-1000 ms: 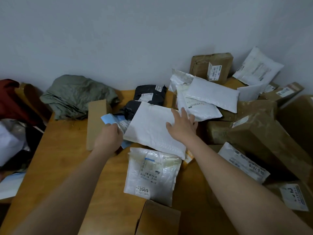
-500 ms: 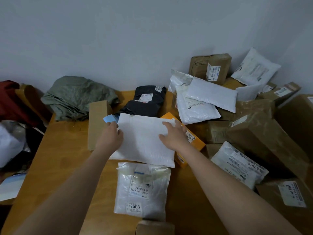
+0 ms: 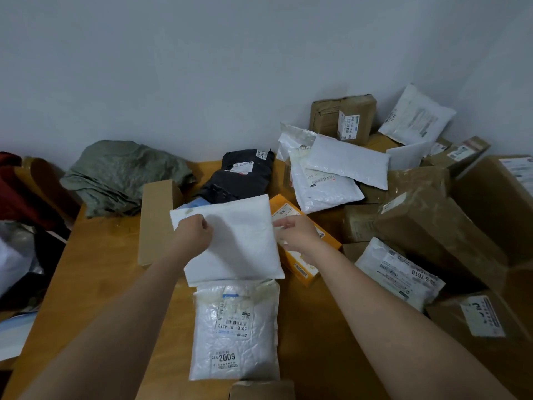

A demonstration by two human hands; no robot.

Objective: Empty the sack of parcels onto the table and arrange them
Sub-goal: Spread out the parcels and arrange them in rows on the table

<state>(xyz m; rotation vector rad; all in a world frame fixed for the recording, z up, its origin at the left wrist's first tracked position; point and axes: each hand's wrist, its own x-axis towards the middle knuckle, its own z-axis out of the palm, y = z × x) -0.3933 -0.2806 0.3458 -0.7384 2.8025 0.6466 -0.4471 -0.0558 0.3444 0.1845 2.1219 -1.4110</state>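
Parcels cover the wooden table [image 3: 95, 272], so the emptying looks done and the arranging is under way. The one in hand is a flat white padded envelope [image 3: 239, 241], and everything else is placed from it. The left hand [image 3: 192, 237] pinches its left edge with curled fingers. The right hand [image 3: 297, 232] is at its right edge with fingers reaching out loosely, but I cannot tell if it grips the envelope or only touches it. Just below the envelope lies a shiny white plastic bag with a printed label [image 3: 235, 330], and their edges overlap a little. To the right of the envelope sits an orange box [image 3: 302, 241], partly under the right hand. To its left stands a long brown cardboard box [image 3: 157, 220]. Behind it are black plastic bags [image 3: 239, 177]. Next, I think, the envelope needs to be laid down flat and straight in line with the shiny bag. Half a second ago the envelope lay wide, and now it is turned taller, with the right hand moved off its top to its side.
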